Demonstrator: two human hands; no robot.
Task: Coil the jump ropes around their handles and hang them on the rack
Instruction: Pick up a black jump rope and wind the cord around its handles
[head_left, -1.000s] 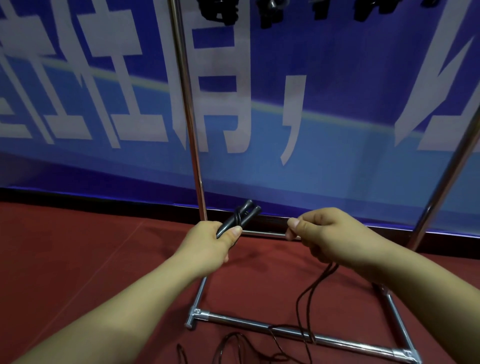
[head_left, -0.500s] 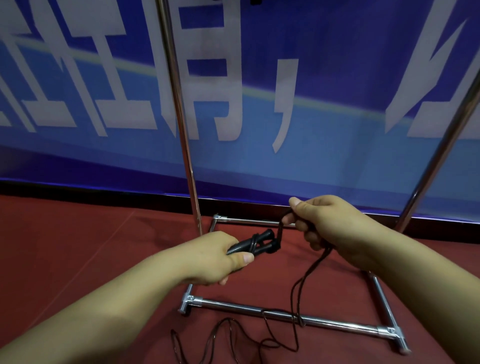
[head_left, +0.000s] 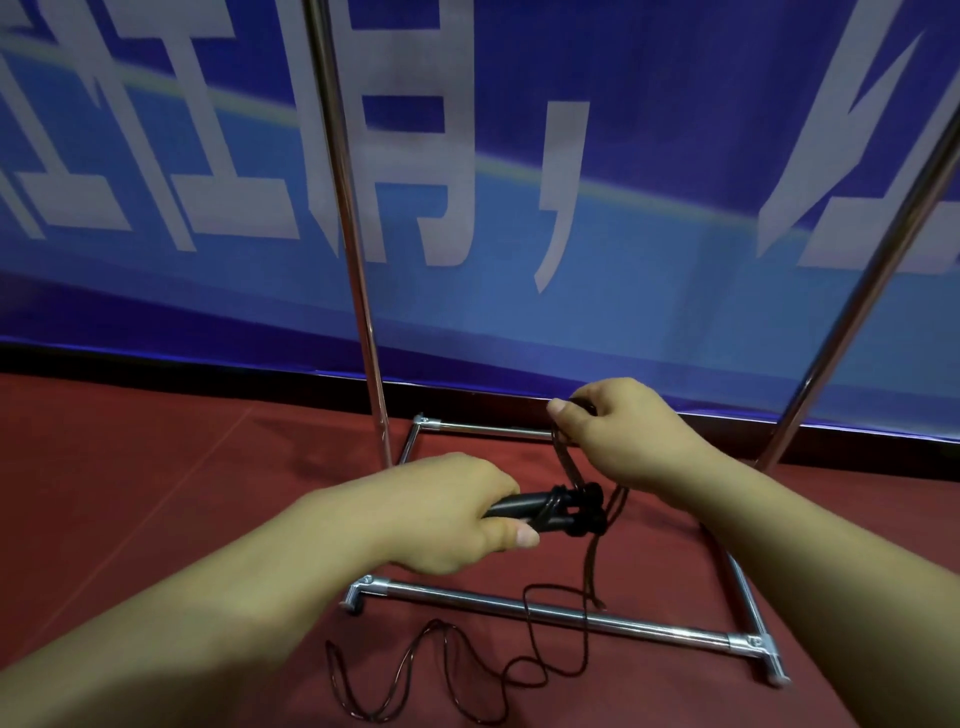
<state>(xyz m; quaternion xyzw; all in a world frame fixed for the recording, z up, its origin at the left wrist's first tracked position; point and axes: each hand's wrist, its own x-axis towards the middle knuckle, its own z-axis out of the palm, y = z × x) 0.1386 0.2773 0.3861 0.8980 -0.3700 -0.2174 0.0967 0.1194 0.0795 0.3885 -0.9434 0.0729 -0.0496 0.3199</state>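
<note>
My left hand (head_left: 447, 512) grips the two black jump-rope handles (head_left: 550, 512) side by side, their tips pointing right. A turn or two of thin dark cord is wound around them near my thumb. My right hand (head_left: 628, 431) is raised just above and right of the handles, pinching the rope cord (head_left: 563, 452), which runs down to the handle ends. The remaining cord (head_left: 431, 675) trails in loose loops on the red floor, crossing the chrome rack's front base bar (head_left: 545, 608). The rack's top rail is out of view.
Two chrome uprights of the rack rise on either side, the left pole (head_left: 358, 291) and the right pole (head_left: 852, 322). A blue banner (head_left: 623, 156) with white lettering covers the wall behind. Red carpet (head_left: 130, 493) spreads out to the left.
The view has tilted downward. My left hand lowered the handles and turned them horizontal. My right hand rose with the cord, and a wrap now sits on the handles.
</note>
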